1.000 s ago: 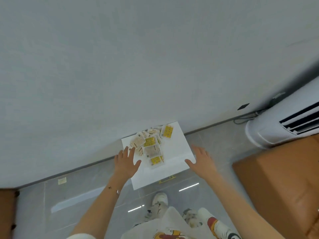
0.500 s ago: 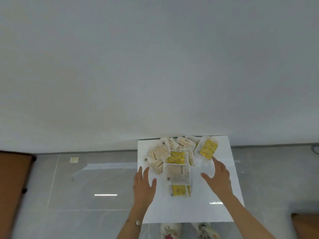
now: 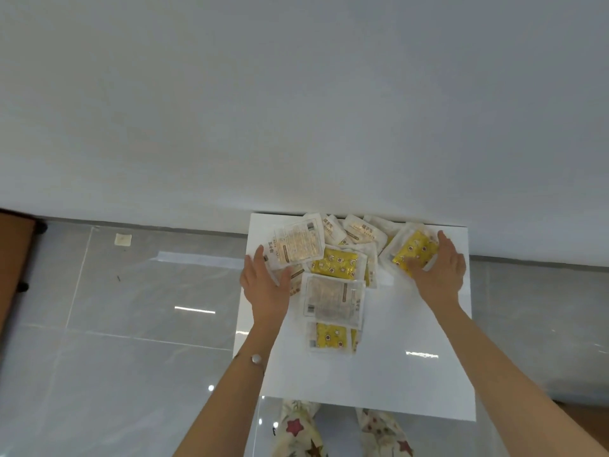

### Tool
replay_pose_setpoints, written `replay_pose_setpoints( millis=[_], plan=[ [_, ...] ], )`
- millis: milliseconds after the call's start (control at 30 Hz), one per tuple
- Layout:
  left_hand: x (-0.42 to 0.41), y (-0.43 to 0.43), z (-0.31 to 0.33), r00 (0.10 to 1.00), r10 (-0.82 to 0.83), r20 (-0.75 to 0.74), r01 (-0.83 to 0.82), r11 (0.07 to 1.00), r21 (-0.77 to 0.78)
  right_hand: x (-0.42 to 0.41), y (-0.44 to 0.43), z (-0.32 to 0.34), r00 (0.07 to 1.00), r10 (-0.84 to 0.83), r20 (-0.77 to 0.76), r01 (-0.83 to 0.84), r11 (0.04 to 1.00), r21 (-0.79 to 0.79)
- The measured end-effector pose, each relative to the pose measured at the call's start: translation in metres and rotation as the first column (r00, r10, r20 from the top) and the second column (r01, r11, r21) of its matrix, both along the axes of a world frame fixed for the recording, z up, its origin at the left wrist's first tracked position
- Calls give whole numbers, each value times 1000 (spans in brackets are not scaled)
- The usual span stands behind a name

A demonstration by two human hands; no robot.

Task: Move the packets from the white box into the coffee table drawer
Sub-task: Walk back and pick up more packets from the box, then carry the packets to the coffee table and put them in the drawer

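Note:
The white box (image 3: 395, 374) stands against the wall with a loose heap of packets (image 3: 333, 268) on its top, some yellow, some pale and see-through. My left hand (image 3: 265, 285) lies flat at the heap's left edge, fingers spread, touching a pale packet (image 3: 296, 245). Over at the right edge, my right hand (image 3: 438, 270) rests with spread fingers on a yellow packet (image 3: 412, 249). Neither hand has closed around a packet. The coffee table drawer is out of view.
Glossy grey floor tiles (image 3: 131, 324) surround the box and a white wall (image 3: 296, 110) rises behind it. A brown piece of furniture (image 3: 13, 258) stands at the far left. A small paper scrap (image 3: 123, 239) lies on the floor. My slippered feet (image 3: 296, 430) show below the box.
My view has swung to centre on the box and come closer. Both hands have reached forward from the box's near part to the two sides of the packet heap.

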State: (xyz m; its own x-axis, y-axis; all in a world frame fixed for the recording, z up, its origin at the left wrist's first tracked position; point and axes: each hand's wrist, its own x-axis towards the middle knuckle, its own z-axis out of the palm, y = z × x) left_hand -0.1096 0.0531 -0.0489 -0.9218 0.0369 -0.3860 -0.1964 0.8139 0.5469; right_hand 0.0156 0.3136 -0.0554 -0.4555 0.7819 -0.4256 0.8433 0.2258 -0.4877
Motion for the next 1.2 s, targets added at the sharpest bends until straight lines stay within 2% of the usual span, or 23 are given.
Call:
replay_pose_setpoints(
  millis=[167, 333, 433, 567, 667, 733, 800, 867, 967, 1133, 1200],
  plan=[
    [-9, 18, 5, 978, 209, 7, -209, 978, 21, -18, -6, 7, 992, 89, -93, -88, 996, 16],
    [-20, 27, -1, 960, 258, 105, -266, 962, 67, -34, 0, 2, 984, 179, -24, -179, 984, -15],
    [-23, 24, -3, 958, 253, 136, -269, 956, 117, -35, -3, 7, 983, 181, -21, -181, 982, -43],
    [-24, 18, 1, 968, 145, 206, -172, 978, 117, -36, -9, 11, 984, 172, 54, -163, 975, -152],
    [-25, 13, 1, 973, 105, 208, -140, 977, 162, -37, -13, 19, 946, 250, 205, -230, 966, -114],
    [-23, 12, 6, 974, 98, 204, -138, 972, 192, -32, -15, 24, 940, 240, 244, -227, 971, -79],
    [-15, 11, 16, 976, 100, 192, -141, 968, 210, -20, -17, 30, 967, 176, 184, -161, 983, -93],
    [-7, 7, 29, 981, 119, 154, -151, 964, 217, -4, -16, 37, 1000, 21, 10, -18, 979, -202],
    [3, -3, 55, 979, 173, 105, -194, 952, 237, 14, -15, 62, 983, -156, -99, 124, 954, -274],
    [14, -29, 131, 948, 308, 80, -315, 876, 364, 22, -13, 141, 969, -131, -210, 65, 953, -297],
    [16, -39, 168, 934, 345, 95, -350, 824, 445, 18, -16, 179, 954, -158, -256, 45, 916, -398]
  ],
)
